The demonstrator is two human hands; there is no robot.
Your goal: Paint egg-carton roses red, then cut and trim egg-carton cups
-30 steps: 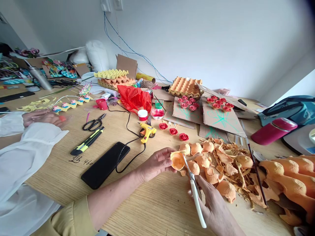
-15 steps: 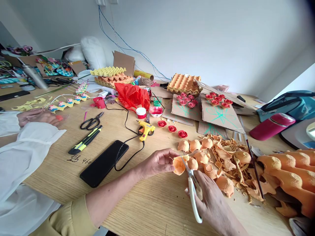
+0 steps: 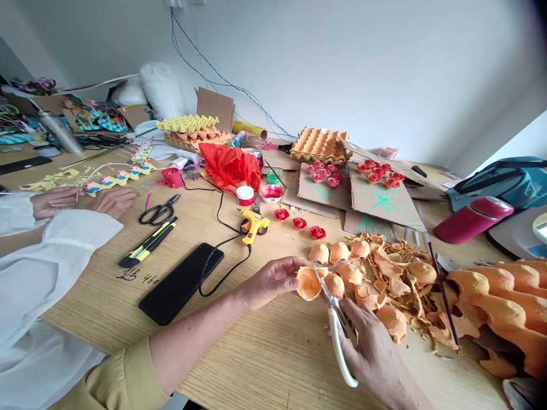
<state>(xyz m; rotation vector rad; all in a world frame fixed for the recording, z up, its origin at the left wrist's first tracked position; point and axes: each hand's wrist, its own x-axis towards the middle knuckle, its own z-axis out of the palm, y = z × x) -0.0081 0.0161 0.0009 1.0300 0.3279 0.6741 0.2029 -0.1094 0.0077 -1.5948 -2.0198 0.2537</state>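
Between the thumb and fingers of my left hand is an orange egg carton cup, its hollow side facing me. My right hand is closed round the white-handled scissors, whose blades lie at the cup's right rim. Just beyond and to the right, several cut carton cups sit on the table, dome side up. A heap of orange carton scraps lies beside them, and a larger piece of egg carton is at the far right.
A black phone, a yellow glue gun, a utility knife and black scissors lie left of centre. Red paper roses and cardboard pieces stand behind. A co-worker's hands rest at the left near painted carton strips.
The cup in my left hand has tipped and shifted slightly left. My right hand and scissors have moved a little right and down. The co-worker's near hand has moved right.
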